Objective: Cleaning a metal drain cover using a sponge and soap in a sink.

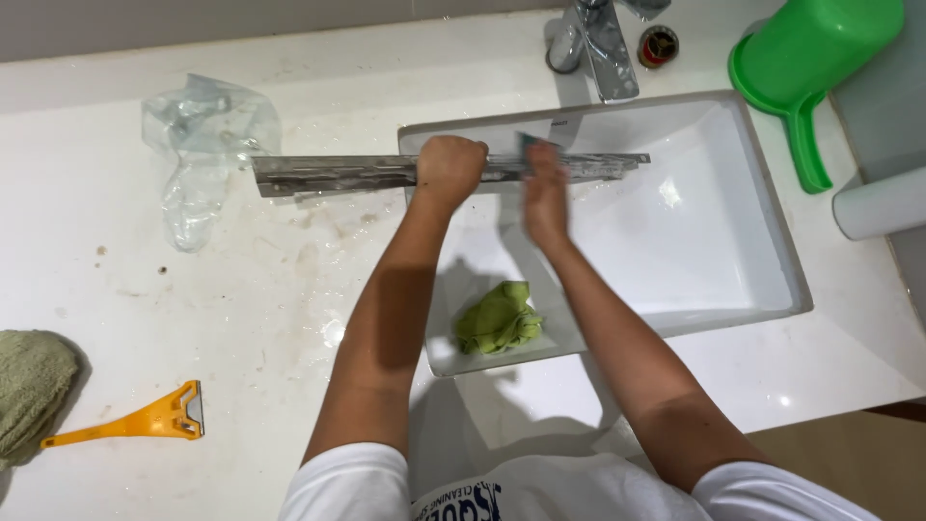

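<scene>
My left hand (449,169) grips a long metal strip (338,174) lying across the far rim of the white sink (762,241). My right hand (545,193) presses a small dark pad (533,145) against it. A green cloth (498,318) lies in the basin.

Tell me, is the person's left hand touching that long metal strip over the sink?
Touching. The head view shows the left hand closed in a fist around the metal strip, fingers wrapped over it, with no gap.
</scene>
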